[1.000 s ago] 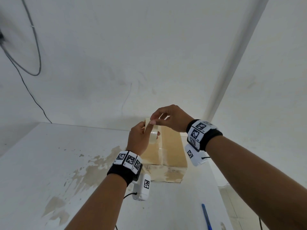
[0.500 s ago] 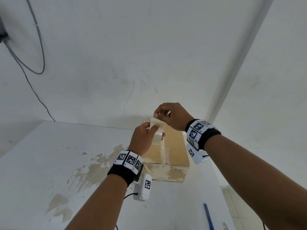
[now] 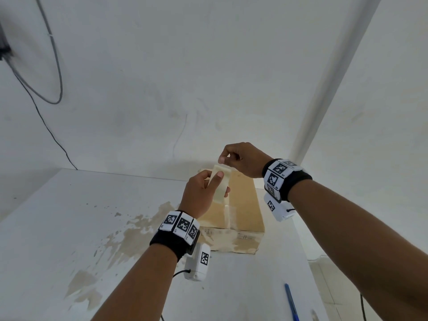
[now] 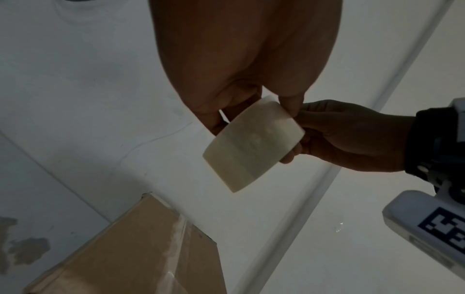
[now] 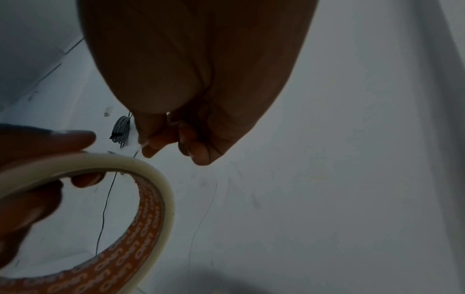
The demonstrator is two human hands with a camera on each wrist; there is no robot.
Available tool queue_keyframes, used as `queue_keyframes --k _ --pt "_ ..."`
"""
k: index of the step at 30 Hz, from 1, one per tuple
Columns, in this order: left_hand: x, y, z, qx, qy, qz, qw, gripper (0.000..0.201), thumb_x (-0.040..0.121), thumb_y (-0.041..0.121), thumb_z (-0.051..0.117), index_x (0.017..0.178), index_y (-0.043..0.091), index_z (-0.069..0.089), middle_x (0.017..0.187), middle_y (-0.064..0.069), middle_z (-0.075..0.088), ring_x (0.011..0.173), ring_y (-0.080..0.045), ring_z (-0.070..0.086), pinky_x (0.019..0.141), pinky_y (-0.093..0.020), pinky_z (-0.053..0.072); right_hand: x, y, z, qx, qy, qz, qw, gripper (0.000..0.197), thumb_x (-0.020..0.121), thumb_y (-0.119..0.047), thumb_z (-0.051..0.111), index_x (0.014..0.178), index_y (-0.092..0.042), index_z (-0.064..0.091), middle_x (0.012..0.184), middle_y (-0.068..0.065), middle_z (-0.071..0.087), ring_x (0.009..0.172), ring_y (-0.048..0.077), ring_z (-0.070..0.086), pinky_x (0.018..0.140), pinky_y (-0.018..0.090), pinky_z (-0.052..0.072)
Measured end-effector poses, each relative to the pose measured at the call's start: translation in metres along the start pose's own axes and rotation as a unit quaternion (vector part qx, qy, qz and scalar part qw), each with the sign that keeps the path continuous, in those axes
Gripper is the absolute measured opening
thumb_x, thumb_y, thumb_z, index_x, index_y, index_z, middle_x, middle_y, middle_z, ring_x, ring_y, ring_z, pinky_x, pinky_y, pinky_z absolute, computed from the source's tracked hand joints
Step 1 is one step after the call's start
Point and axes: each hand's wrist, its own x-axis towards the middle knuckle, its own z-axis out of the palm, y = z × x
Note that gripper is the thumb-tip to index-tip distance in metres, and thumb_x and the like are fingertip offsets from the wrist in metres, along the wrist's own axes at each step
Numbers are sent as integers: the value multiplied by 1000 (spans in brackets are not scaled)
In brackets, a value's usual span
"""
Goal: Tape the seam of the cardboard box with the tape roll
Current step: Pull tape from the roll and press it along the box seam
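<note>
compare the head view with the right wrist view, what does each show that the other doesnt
Only the head view shows the box on the table, the seam along its top, the pen near the table's front edge, and both wristbands.

Only the right wrist view shows the roll's orange printed inner core and a cable bundle behind the fingers.

Both show the left hand holding the tape roll and the right hand pinching just above it.
</note>
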Motion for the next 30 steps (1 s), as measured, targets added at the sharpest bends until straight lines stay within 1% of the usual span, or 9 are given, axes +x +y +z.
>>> queue_keyframes --k 4,11,14,16,19,22,25,27,30 --pt "0 3 0 9 -18 2 1000 33 102 37 56 105 7 69 80 -6 81 70 -12 78 67 -21 59 0 3 -11 -31 -23 18 999 26 95 -35 63 78 -17 58 64 -2 55 55 12 47 56 21 40" --pt "4 7 0 45 1 13 999 33 101 38 56 101 9 70 75 -4 80 65 -10 77 58 -17 56 -1 6 -15 -85 -22 12 996 45 97 -43 58 65 -15 42 57 -3 43 54 17 39 55 27 35" --pt "3 8 1 41 2 19 999 32 101 38 56 100 8 69 74 -5 80 64 -9 77 56 -15 54 -1 7 -17 -84 -36 -13 996 37 99 -39 55 77 -9 60 63 -1 55 55 15 48 58 26 40" --pt "3 9 3 30 4 20 999 34 101 38 56 100 7 70 75 -7 81 67 -14 78 58 -18 57 -1 6 -17 -69 -28 -42 996 23 99 -32 56 91 -16 70 78 -9 64 65 10 56 65 25 43" --pt "3 8 4 44 12 23 999 34 101 37 56 101 6 70 74 -6 80 65 -10 77 56 -14 53 -2 4 -15 -42 -19 -64 997 16 98 -24 59 103 -20 74 91 -5 67 75 10 58 71 21 46" --pt "3 5 4 76 17 32 996 33 102 38 54 100 9 70 72 -2 79 61 -4 74 54 -12 51 -2 4 -15 -42 -16 -29 999 16 96 -29 63 92 -16 71 76 -4 62 61 7 50 63 21 41" --pt "1 6 3 96 21 48 994 32 102 37 53 97 11 70 70 -2 79 64 -7 75 61 -21 57 -7 7 -16 -42 -15 5 999 34 93 -39 65 72 -16 55 61 -4 51 54 11 43 55 22 37" --pt "1 7 3 79 24 32 996 29 102 33 54 89 11 69 64 3 76 58 -7 72 59 -22 56 -10 9 -16 -33 -5 15 999 47 92 -47 64 64 -14 45 59 -2 47 52 14 38 52 23 33" --pt "7 11 3 16 85 -9 996 28 98 24 57 72 15 61 58 8 63 53 -9 58 56 -22 45 -16 11 -9 43 52 44 997 58 97 -58 45 65 -11 50 60 -2 52 53 15 41 57 27 37"
